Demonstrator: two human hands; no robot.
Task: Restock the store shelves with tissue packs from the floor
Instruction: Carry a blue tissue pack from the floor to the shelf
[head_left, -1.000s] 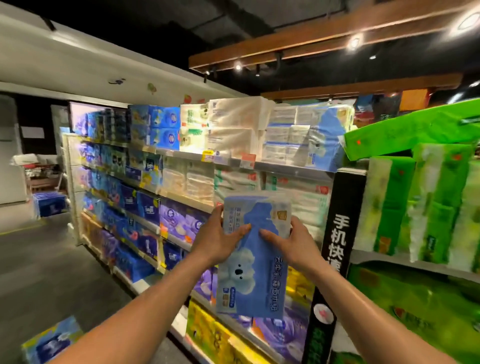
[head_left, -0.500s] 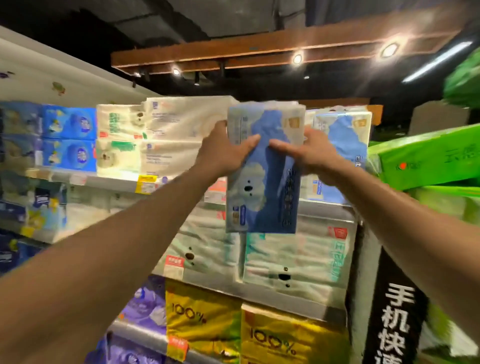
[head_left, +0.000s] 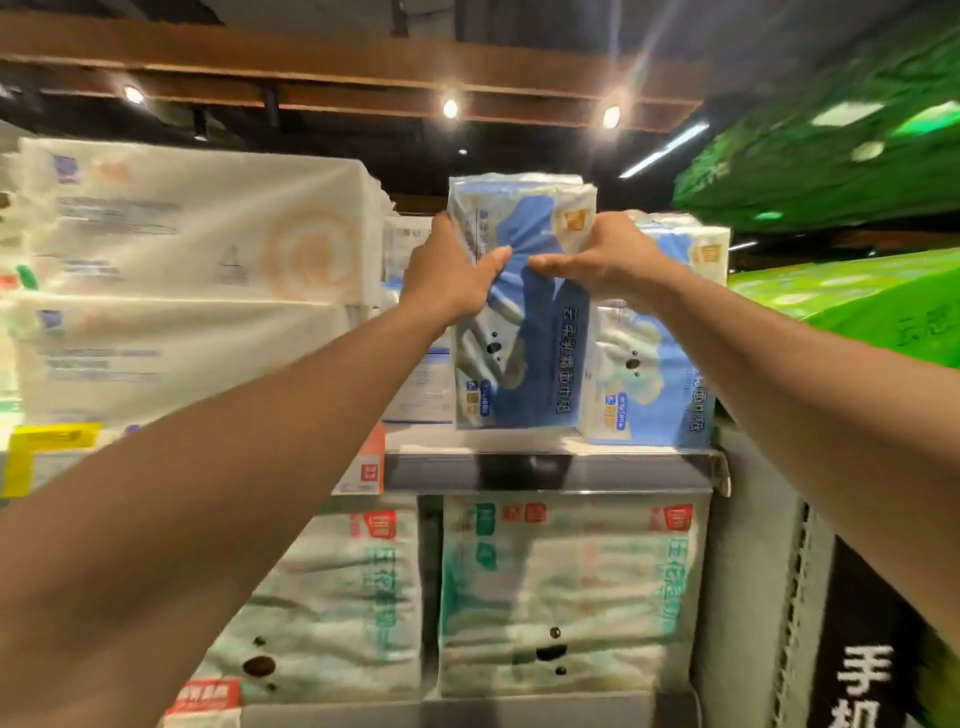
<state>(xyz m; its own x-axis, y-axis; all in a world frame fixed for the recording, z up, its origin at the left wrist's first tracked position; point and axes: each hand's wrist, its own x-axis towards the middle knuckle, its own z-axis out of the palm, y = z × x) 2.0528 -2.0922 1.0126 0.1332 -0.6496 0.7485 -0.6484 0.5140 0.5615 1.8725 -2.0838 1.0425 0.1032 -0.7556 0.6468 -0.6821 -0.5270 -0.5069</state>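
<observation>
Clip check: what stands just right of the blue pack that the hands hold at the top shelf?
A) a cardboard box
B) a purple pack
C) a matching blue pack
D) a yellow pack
C: right of the held pack, gripped by the left hand and right hand, a second blue pack with the same design stands on the top shelf.

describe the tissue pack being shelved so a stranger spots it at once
Find the top shelf beside the green packs. A blue koala tissue pack stands upright at its front edge. Unlike the matching pack beside it, the left hand and right hand grip it.
</observation>
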